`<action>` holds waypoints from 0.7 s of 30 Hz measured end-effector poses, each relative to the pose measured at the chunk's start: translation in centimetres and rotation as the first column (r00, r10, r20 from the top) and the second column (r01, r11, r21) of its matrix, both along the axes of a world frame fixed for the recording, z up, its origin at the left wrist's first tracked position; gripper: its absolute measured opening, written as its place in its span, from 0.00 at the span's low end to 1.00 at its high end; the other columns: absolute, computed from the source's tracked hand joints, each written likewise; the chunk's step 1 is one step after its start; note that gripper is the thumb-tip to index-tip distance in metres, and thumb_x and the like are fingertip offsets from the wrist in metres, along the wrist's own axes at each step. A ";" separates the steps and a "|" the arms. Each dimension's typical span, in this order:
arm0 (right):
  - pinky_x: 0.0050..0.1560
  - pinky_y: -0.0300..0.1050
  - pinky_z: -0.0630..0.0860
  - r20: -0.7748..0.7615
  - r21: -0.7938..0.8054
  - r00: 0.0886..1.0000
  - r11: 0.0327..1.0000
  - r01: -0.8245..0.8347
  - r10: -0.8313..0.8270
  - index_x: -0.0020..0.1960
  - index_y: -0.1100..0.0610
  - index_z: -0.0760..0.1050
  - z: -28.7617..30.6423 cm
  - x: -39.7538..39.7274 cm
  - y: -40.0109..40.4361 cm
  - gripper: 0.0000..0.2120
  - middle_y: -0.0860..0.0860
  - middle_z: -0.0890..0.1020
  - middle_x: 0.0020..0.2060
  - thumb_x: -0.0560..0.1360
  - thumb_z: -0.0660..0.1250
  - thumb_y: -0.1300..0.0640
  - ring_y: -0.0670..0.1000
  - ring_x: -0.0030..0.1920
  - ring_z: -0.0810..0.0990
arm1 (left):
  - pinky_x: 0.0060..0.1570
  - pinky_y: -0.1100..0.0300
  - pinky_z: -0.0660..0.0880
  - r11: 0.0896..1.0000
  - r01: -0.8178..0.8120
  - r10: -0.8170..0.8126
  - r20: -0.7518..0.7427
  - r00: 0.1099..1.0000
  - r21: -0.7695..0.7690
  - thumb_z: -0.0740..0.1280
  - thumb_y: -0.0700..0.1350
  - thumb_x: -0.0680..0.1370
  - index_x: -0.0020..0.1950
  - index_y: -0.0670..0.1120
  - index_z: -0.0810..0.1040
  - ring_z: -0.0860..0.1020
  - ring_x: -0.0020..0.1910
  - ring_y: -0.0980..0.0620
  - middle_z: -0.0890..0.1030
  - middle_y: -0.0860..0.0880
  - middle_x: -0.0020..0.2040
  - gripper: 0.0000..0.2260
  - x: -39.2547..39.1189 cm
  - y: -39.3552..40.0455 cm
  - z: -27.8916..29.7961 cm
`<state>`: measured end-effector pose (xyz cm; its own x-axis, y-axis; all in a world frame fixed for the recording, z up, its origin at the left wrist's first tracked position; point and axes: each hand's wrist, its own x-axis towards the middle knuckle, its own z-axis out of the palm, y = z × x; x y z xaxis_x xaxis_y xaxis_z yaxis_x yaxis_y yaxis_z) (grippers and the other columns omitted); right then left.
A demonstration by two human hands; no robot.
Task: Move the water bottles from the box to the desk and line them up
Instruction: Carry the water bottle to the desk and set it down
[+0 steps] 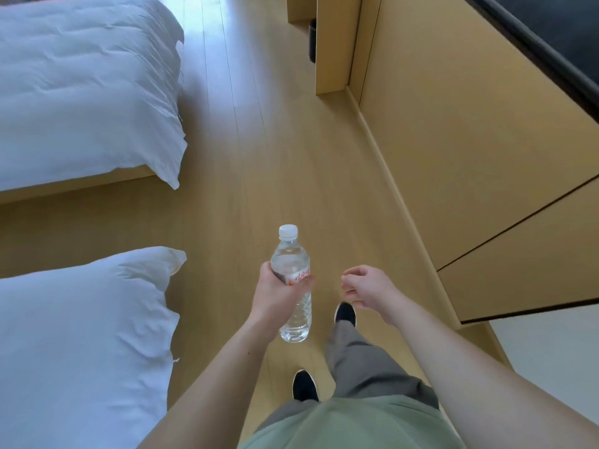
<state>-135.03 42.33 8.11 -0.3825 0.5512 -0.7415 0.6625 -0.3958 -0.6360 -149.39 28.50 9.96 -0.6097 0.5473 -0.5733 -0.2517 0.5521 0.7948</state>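
My left hand [278,291] grips a clear water bottle [291,264] around its middle, at the red-and-white label. The bottle has a white cap and is held nearly upright in front of my body, above the wooden floor. To the right of the bottle hangs my right hand [366,288], with loosely curled fingers and nothing in it. Neither the box nor the desk top shows in this view.
Two beds with white duvets [81,92] [81,335] stand on the left, with a gap between them. A wooden cabinet wall [453,140] runs along the right. A wooden floor aisle [259,140] leads ahead to a wooden panel [334,43] and a dark bin [312,40].
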 end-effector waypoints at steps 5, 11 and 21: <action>0.57 0.52 0.79 -0.003 -0.023 0.999 0.999 -0.045 0.045 0.59 0.56 0.76 -1.4 -5.0 7.0 0.10 0.54 0.82 0.53 0.78 0.66 0.56 0.51 0.47 0.82 | 0.52 0.47 0.82 0.999 0.026 -0.027 -0.031 0.999 -0.031 0.79 0.48 0.67 0.58 0.51 0.72 0.84 0.49 0.50 0.82 0.49 0.52 0.24 -4.0 6.6 -0.9; 0.50 0.48 0.79 -0.019 -0.010 0.996 0.996 -0.086 0.085 0.61 0.58 0.76 -0.7 -11.5 18.2 0.11 0.56 0.82 0.54 0.80 0.65 0.57 0.52 0.46 0.81 | 0.50 0.50 0.81 0.999 -0.003 0.000 -0.070 0.998 -0.047 0.80 0.48 0.67 0.59 0.50 0.71 0.84 0.49 0.51 0.82 0.49 0.53 0.26 -9.7 17.4 0.1; 0.52 0.49 0.78 -0.040 -0.044 0.992 0.992 -0.120 0.118 0.59 0.57 0.76 0.2 -19.6 30.3 0.09 0.53 0.82 0.50 0.80 0.65 0.58 0.52 0.47 0.81 | 0.52 0.50 0.81 0.995 -0.101 0.100 -0.067 0.993 -0.010 0.81 0.46 0.68 0.60 0.49 0.71 0.84 0.51 0.51 0.82 0.49 0.54 0.26 -17.4 29.8 1.5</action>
